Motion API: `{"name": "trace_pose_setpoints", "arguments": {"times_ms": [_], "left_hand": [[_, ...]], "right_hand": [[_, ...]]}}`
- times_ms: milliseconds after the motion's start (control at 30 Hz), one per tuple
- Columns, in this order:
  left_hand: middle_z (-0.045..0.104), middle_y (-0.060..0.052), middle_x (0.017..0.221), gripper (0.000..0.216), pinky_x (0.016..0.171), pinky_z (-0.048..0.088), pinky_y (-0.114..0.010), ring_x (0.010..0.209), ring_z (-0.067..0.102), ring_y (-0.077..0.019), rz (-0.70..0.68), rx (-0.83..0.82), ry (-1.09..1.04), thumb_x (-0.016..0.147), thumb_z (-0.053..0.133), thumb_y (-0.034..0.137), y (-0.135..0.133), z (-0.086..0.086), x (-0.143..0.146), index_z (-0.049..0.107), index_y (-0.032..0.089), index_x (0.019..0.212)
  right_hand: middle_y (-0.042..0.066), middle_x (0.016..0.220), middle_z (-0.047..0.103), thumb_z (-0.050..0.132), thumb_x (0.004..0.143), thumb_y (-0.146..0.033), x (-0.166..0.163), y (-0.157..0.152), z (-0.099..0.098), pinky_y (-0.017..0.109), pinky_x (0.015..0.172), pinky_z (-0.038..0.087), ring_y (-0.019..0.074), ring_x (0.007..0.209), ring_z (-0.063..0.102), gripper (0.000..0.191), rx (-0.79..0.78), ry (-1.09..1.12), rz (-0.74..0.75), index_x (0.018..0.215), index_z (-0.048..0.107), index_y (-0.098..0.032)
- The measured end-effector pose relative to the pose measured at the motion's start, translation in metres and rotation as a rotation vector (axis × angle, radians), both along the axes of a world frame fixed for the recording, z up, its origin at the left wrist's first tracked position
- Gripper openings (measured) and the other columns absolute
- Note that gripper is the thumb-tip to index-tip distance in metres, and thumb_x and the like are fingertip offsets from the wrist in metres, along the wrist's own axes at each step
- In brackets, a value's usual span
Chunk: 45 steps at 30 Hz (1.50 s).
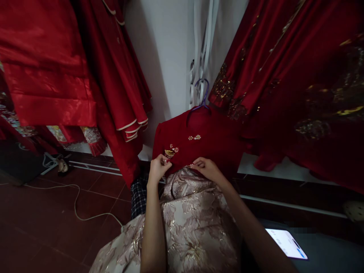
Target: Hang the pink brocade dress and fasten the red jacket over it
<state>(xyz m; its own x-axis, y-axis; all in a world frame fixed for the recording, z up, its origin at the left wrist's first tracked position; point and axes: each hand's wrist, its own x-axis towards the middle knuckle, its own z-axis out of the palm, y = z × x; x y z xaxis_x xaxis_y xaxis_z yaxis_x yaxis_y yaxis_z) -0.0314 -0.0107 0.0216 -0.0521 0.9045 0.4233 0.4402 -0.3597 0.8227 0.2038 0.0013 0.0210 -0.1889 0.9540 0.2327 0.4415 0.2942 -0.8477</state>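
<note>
A dark red garment (182, 131) hangs in front of me on a purple hanger (203, 99). Two small flower-shaped pearl ornaments (194, 137) sit near its neckline. Lower left on its front is a gold fan-shaped ornament (170, 153) with fine strands below. My left hand (159, 168) is closed in a pinch just under that fan; its fingers hide what they hold. Pinched too, my right hand (207, 168) has its fingertips at a tiny pale piece on the garment's lower front, too small to name. Shiny pink floral brocade (199, 223) spreads below both hands.
Red garments hang at left (51, 76) and right (278, 76), some with gold decoration. A lit phone (286, 243) lies at lower right. A pale cable (76, 206) crosses the tiled floor, with shoes (62, 167) beyond. White metalwork (200, 45) stands behind the hanger.
</note>
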Motion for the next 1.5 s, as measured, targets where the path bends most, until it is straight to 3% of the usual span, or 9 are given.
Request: {"name": "trace_pose_setpoints", "arguments": {"times_ms": [167, 267, 433, 633, 1000, 1500], "left_hand": [[0.06, 0.0, 0.065, 0.012, 0.057, 0.039, -0.021, 0.058, 0.055, -0.0123, -0.111, 0.012, 0.086, 0.067, 0.06, 0.024, 0.002, -0.002, 0.036, 0.056, 0.018, 0.076], [0.061, -0.002, 0.068, 0.013, 0.057, 0.038, -0.023, 0.06, 0.055, -0.0144, -0.129, 0.031, 0.172, 0.065, 0.06, 0.018, 0.005, -0.01, 0.055, 0.056, 0.018, 0.077], [0.062, -0.002, 0.071, 0.023, 0.058, 0.04, -0.022, 0.06, 0.055, -0.0132, -0.161, -0.024, 0.071, 0.063, 0.059, 0.012, 0.007, -0.013, 0.055, 0.055, 0.018, 0.085], [0.061, 0.0, 0.068, 0.011, 0.059, 0.043, -0.019, 0.062, 0.057, -0.0095, -0.205, -0.162, -0.007, 0.065, 0.057, 0.013, 0.007, -0.01, 0.048, 0.052, 0.016, 0.073], [0.059, 0.0, 0.061, 0.012, 0.06, 0.045, -0.02, 0.059, 0.056, -0.0086, -0.235, -0.212, -0.207, 0.06, 0.063, 0.015, 0.011, -0.014, 0.049, 0.054, 0.014, 0.067], [0.067, -0.007, 0.067, 0.018, 0.063, 0.047, -0.023, 0.061, 0.06, -0.0117, -0.223, -0.329, -0.383, 0.053, 0.072, 0.017, 0.014, -0.023, 0.039, 0.066, 0.009, 0.068]], "right_hand": [[-0.001, 0.059, 0.06, 0.064, 0.067, -0.044, -0.002, -0.018, 0.039, 0.019, 0.039, 0.037, 0.0084, 0.046, 0.051, 0.033, -0.21, 0.181, 0.146, 0.084, 0.06, -0.015], [-0.003, 0.052, 0.055, 0.063, 0.068, -0.045, -0.012, -0.026, 0.049, 0.018, 0.036, 0.035, 0.0063, 0.039, 0.046, 0.037, -0.225, 0.246, 0.167, 0.088, 0.058, -0.015], [0.001, 0.067, 0.062, 0.065, 0.067, -0.043, -0.028, -0.015, 0.022, 0.019, 0.036, 0.044, 0.0091, 0.045, 0.055, 0.036, -0.158, 0.336, 0.077, 0.088, 0.055, -0.015], [0.003, 0.072, 0.062, 0.062, 0.07, -0.038, -0.029, -0.003, -0.01, 0.021, 0.038, 0.05, 0.0122, 0.05, 0.061, 0.029, -0.11, 0.255, -0.066, 0.087, 0.055, -0.016], [0.002, 0.071, 0.062, 0.062, 0.071, -0.04, -0.024, -0.002, -0.008, 0.022, 0.042, 0.052, 0.0122, 0.051, 0.061, 0.029, -0.092, 0.184, 0.016, 0.088, 0.056, -0.017], [0.002, 0.074, 0.066, 0.057, 0.076, -0.031, -0.032, -0.007, -0.012, 0.023, 0.06, 0.049, 0.0131, 0.066, 0.063, 0.014, 0.16, -0.034, -0.055, 0.082, 0.06, -0.019]]}}
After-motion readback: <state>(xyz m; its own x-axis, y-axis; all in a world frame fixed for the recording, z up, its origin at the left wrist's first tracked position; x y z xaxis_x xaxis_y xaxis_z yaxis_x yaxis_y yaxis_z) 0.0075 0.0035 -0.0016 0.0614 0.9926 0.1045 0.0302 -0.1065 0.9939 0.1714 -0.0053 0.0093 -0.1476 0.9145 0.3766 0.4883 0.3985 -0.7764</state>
